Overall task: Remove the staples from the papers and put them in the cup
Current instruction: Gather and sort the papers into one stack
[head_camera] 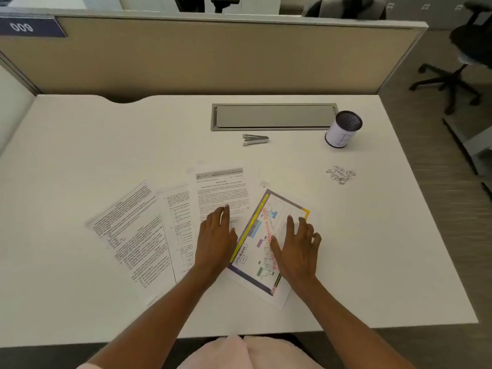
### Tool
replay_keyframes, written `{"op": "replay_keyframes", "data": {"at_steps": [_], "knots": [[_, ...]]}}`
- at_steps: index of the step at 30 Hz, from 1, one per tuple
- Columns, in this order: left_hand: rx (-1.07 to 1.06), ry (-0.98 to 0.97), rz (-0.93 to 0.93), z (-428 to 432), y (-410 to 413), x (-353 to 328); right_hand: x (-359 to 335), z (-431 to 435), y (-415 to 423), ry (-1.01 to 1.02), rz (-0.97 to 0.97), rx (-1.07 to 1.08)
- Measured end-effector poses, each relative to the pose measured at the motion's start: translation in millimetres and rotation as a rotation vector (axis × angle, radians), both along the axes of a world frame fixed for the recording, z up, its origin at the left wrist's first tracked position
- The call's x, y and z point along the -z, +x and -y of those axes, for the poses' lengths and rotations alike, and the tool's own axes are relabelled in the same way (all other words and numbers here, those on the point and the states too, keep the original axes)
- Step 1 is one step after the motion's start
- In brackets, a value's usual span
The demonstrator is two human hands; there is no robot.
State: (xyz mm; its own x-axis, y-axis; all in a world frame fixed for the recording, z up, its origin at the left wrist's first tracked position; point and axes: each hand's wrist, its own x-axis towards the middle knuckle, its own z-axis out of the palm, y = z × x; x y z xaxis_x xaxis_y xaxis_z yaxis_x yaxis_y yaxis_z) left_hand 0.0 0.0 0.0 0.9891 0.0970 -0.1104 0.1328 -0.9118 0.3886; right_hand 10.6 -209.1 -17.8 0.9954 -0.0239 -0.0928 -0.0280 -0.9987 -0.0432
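Observation:
Several printed papers lie fanned out on the white desk. A colourful sheet lies at the right of the fan. My left hand rests flat on the text pages, fingers straight. My right hand lies flat on the colourful sheet, fingers spread. A small metal staple remover lies beyond the papers. A heap of pulled staples sits on the desk to the right. The mesh cup, wrapped in white paper, stands behind that heap.
A grey cable hatch is set into the desk at the back. A beige partition closes the far side. A black office chair stands on the floor at the right.

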Motion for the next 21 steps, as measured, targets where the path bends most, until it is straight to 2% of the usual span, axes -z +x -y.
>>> {"op": "replay_keyframes", "data": {"at_steps": [2,7,14,17,21], "knots": [[-0.026,-0.069,-0.066,-1,-1,-2,-1,0,-4,0.014,-0.065,0.015],[0.044,-0.065,-0.121,5,-2,3,7,-3,-9,-0.008,-0.11,-0.016],[0.015,-0.147,-0.18,18,5,0,15,-14,-7,-0.001,-0.066,-0.058],[-0.129,-0.209,-0.199,21,12,2,20,-17,-6,0.02,-0.025,-0.094],[-0.411,-0.458,-0.164,19,24,2,25,-15,-5,0.033,-0.009,-0.116]]}}
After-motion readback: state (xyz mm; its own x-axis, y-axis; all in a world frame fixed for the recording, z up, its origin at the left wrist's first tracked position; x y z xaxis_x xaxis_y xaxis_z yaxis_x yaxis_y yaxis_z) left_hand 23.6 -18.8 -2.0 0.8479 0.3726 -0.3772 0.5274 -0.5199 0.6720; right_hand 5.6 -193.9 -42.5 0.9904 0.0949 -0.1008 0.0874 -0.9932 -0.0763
